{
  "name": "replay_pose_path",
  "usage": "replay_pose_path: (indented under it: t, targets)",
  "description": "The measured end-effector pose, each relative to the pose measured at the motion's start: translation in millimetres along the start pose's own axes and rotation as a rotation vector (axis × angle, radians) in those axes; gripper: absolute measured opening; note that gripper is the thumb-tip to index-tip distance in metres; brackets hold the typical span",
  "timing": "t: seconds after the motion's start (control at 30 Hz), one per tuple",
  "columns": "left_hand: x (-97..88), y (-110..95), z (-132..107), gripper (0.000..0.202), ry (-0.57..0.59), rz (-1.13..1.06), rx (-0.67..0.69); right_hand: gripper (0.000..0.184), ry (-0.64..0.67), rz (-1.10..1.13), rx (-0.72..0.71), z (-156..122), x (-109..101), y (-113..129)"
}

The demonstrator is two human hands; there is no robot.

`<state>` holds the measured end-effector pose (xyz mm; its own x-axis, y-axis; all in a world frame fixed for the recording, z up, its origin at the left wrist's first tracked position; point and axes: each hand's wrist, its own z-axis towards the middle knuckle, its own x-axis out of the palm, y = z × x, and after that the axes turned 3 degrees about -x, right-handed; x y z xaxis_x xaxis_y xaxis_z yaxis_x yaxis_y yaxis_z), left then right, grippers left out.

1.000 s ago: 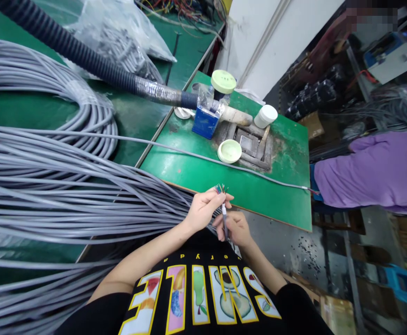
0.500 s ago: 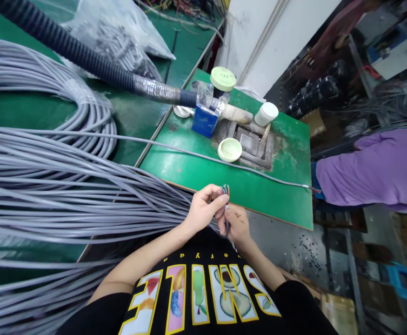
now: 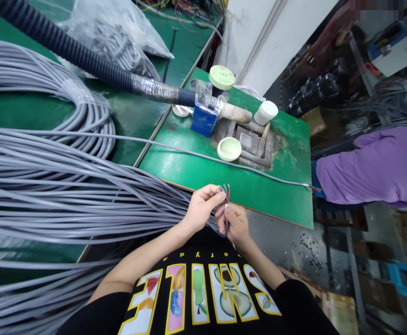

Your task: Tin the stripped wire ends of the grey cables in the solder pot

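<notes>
Cable [image 3: 226, 219] end stood upright between both hands, close before chest, at near edge of green bench [image 3: 259, 186]. Right hand [image 3: 237, 224] was closed round grey sheath; it had risen since a second earlier and now touched left hand [image 3: 200, 210]. Left hand pinched coloured wires [image 3: 225, 189]; earlier fanned, they stood gathered tighter. Judged: sorting of wire ends under way. Cable bundle [image 3: 67, 195] lay unmoved at left.

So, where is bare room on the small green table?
Bare: the green strip between the lone grey cable and the table's near edge, right of the held cable end. Crowded: far end around blue box, metal recess; left bench under cable bundle.
</notes>
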<state>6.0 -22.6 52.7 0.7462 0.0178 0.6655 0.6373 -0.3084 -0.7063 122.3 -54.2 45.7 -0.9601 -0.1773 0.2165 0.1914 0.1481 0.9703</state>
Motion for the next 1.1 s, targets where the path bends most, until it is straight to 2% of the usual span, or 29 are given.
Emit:
replay_pose_path:
  t: [0.33,0.6,0.77,0.87,1.0,1.1]
  targets:
    - [1.3,-1.2,0.7,0.023,-0.033,0.03,-0.002,0.038,-0.01,0.004,0.009,1.1,-1.1,0.2]
    - [1.9,0.1,2.6,0.019,-0.042,0.041,0.036,0.035,0.036,0.173,0.029,3.3,-0.5,-1.7]
    - [2.0,-0.8,1.5,0.017,-0.05,0.09,0.07,0.039,0.029,0.196,0.075,5.2,1.1,-0.4]
    - [1.3,-3.8,-1.4,0.014,-0.042,0.202,0.156,0.04,0.012,0.223,0.113,6.9,2.4,0.5]
    - [0.0,-7.7,-5.0,0.009,0.019,0.387,0.381,0.042,0.024,0.278,0.167,8.9,0.2,-0.1]
    - [0.2,-8.2,-5.4,0.011,0.019,0.386,0.378,0.046,0.071,0.292,0.259,9.5,-4.0,0.2]
